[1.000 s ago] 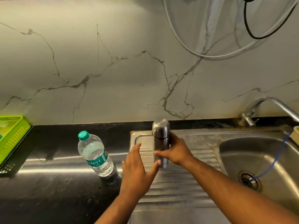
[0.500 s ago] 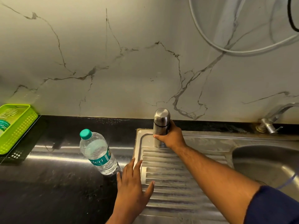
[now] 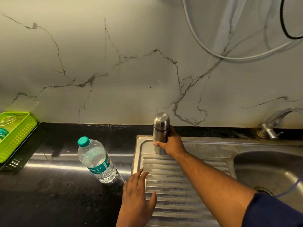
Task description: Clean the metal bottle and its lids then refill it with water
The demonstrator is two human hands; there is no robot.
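The metal bottle (image 3: 160, 128) stands upright with its cap on at the far end of the ribbed steel drainboard (image 3: 170, 181), close to the wall. My right hand (image 3: 171, 144) grips the lower body of the bottle, fingers wrapped around it. My left hand (image 3: 136, 195) is flat with fingers spread at the drainboard's left front edge, holding nothing. A clear plastic water bottle (image 3: 96, 161) with a teal cap stands on the black counter to the left. The tap (image 3: 275, 123) is at the far right by the sink basin (image 3: 268, 171).
A green plastic basket (image 3: 15, 133) sits at the far left of the black counter (image 3: 49, 185). A white hose and a black cable hang on the marble wall at the upper right. A thin blue tube runs into the basin's drain (image 3: 264, 190).
My right hand has carried the metal bottle away from me and set it upright at the back of the drainboard. My left hand has dropped back toward the near edge.
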